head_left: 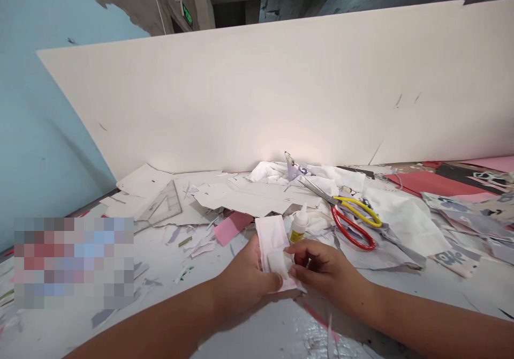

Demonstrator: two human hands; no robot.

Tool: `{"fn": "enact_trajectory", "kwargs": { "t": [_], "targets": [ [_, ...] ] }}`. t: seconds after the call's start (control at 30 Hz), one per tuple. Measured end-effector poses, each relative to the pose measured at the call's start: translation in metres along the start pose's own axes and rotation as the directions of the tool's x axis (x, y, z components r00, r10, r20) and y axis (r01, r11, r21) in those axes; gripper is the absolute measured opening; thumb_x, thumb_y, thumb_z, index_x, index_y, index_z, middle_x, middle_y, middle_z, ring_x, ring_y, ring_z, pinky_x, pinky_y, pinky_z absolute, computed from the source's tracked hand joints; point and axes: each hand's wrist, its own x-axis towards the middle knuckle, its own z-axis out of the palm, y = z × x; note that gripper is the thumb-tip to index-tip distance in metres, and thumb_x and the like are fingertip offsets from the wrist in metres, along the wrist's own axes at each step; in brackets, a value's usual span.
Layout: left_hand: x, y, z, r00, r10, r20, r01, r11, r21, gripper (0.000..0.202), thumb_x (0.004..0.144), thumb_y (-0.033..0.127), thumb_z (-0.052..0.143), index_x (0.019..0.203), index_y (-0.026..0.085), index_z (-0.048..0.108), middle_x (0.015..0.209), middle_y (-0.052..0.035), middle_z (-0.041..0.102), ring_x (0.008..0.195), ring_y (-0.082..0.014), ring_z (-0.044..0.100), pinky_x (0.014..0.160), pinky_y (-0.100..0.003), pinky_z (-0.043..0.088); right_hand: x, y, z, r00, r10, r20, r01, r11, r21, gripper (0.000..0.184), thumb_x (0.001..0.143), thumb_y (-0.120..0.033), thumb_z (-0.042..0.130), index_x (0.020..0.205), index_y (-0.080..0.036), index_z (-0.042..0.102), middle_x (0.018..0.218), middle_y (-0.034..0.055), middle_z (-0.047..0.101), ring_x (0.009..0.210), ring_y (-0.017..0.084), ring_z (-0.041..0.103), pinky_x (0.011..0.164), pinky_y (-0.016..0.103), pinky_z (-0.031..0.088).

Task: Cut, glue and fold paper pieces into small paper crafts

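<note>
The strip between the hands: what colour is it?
The strip is pale pink with a white patch, in the head view.

Left hand (244,279), right hand (323,268) holding folded pink paper (271,246) (scissors (351,222) nearby)

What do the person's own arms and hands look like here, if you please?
The left arm and right arm are bare, with no sleeve in view. The left hand and right hand wear no gloves, and no watch or ring shows.

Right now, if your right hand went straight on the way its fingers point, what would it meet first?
The pink-edged white folded strip held in your left hand; your right hand seems to touch it, though depth is hard to judge.
</note>
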Motion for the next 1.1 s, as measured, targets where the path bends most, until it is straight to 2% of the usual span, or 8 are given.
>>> {"fn": "enact_trajectory", "kwargs": {
  "t": [0.23, 0.63, 0.8, 0.93, 1.1],
  "targets": [
    [0.000, 0.002, 0.002, 1.000, -0.005, 0.003, 0.005, 1.000, 0.012, 0.052, 0.062, -0.001, 0.062, 0.106, 0.020, 0.046, 0.092, -0.0046, 0.060, 0.082, -0.0174, 0.059, 0.072, -0.031, 0.043, 0.000, 0.004, 0.000, 1.000, 0.003, 0.011, -0.003, 1.000, -0.016, 0.019, 0.072, -0.024, 0.061, 0.090, -0.022, 0.063, 0.061, -0.0041, 0.048, 0.054, 0.011, 0.045, 0.051, 0.025, 0.036],
    [0.000, -0.001, -0.001, 1.000, -0.002, 0.005, 0.001, 1.000, 0.031, 0.052, 0.063, -0.006, 0.055, 0.107, 0.019, 0.045, 0.094, -0.0050, 0.060, 0.085, -0.0176, 0.059, 0.076, -0.034, 0.044, 0.000, 0.004, 0.001, 1.000, 0.008, 0.023, -0.008, 1.000, -0.010, 0.017, 0.073, -0.023, 0.060, 0.089, -0.023, 0.062, 0.061, -0.0046, 0.048, 0.055, 0.012, 0.045, 0.053, 0.025, 0.037],
    [0.001, -0.002, 0.002, 1.000, 0.016, -0.012, -0.016, 0.998, 0.059, 0.048, 0.063, -0.001, 0.063, 0.104, 0.019, 0.047, 0.094, -0.0049, 0.059, 0.089, -0.0199, 0.058, 0.079, -0.036, 0.043, -0.004, -0.003, 0.000, 0.998, -0.004, 0.060, 0.003, 1.000, 0.021, 0.013, 0.074, -0.022, 0.057, 0.088, -0.022, 0.058, 0.063, -0.0044, 0.047, 0.057, 0.012, 0.045, 0.054, 0.025, 0.037],
    [-0.001, -0.002, 0.005, 0.998, 0.056, 0.015, -0.057, 0.996, 0.073, 0.046, 0.065, 0.007, 0.068, 0.105, 0.019, 0.047, 0.099, -0.0059, 0.058, 0.093, -0.0206, 0.057, 0.085, -0.038, 0.041, -0.004, -0.010, 0.004, 1.000, 0.017, -0.002, -0.017, 0.999, -0.049, 0.011, 0.075, -0.025, 0.057, 0.085, -0.022, 0.054, 0.060, -0.0063, 0.041, 0.054, 0.012, 0.039, 0.050, 0.024, 0.033],
    [-0.003, -0.002, 0.006, 1.000, -0.002, 0.009, 0.002, 1.000, 0.021, 0.047, 0.067, -0.002, 0.055, 0.109, 0.020, 0.047, 0.097, -0.0049, 0.060, 0.093, -0.0193, 0.058, 0.083, -0.036, 0.041, -0.004, -0.011, 0.007, 0.998, 0.027, -0.049, -0.032, 0.995, -0.092, 0.010, 0.075, -0.025, 0.057, 0.082, -0.024, 0.051, 0.059, -0.0078, 0.036, 0.051, 0.011, 0.036, 0.049, 0.024, 0.031]
  ]
}}
